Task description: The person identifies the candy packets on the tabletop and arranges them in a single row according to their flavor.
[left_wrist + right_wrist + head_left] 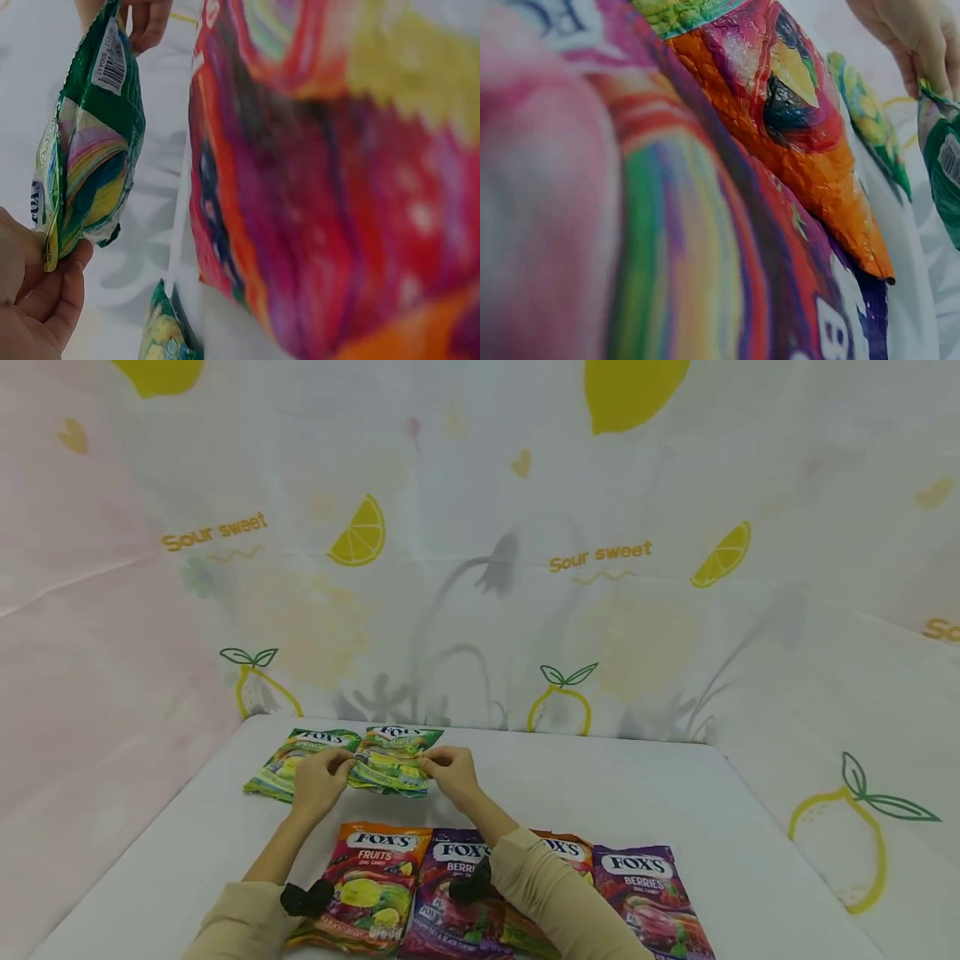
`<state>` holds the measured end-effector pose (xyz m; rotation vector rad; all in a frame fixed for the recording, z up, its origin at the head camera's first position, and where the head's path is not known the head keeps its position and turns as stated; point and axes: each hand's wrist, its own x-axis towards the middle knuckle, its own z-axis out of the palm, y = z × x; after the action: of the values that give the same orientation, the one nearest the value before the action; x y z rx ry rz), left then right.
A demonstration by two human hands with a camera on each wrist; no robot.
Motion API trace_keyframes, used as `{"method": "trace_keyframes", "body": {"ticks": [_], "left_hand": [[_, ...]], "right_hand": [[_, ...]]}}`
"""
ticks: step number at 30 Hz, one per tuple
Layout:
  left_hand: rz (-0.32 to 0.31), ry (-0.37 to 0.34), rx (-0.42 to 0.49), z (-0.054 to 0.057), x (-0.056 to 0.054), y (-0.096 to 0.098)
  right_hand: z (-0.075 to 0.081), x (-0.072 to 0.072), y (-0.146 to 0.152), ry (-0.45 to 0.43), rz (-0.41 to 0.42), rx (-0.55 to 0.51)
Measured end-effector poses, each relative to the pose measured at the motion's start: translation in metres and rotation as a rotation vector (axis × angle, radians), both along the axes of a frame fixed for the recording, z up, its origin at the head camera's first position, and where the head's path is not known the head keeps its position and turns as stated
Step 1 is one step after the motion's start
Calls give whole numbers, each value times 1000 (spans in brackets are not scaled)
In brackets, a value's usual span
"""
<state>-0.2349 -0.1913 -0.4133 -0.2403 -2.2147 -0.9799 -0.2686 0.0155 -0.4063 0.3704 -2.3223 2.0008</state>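
Both hands hold up a green Fox's candy bag [390,764] near the back of the white table. The left hand [318,781] pinches its left edge between thumb and fingers. On the right edge, the right hand [453,774] pinches in the same way. The left wrist view shows the candy bag [101,142] from behind, barcode visible, in the grip of the left hand [41,300]. A second green candy bag [281,768] lies just to the left on the table. The right wrist view catches the left hand [915,34] on the bag's far edge; the right hand's fingers are out of sight there.
Along the table's [600,785] near side lie an orange-red fruits bag [375,885], a purple berries bag [453,852], another orange bag [566,852] and another purple berries bag [652,902]. The forearms pass over this row. A lemon-print cloth [480,610] stands behind the table.
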Motion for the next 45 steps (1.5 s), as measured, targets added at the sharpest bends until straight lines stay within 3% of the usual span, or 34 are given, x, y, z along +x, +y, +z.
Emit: {"method": "trace_keyframes", "body": {"ticks": [8, 15, 25, 33, 45], "left_hand": [[23, 19, -49, -3, -7, -11], [46, -69, -55, -9, -13, -15], [78, -181, -108, -13, -28, -23], [82, -210, -156, -23, -29, -28], [104, -376, -185, -16, -29, -27]], "right_hand": [[-7, -7, -9, 3, 55, -18], [-12, -14, -14, 4, 51, 0], [-13, -24, -25, -9, -20, 127], [-21, -25, -32, -20, -77, 219], [-19, -24, -39, -54, -235, 389]]}}
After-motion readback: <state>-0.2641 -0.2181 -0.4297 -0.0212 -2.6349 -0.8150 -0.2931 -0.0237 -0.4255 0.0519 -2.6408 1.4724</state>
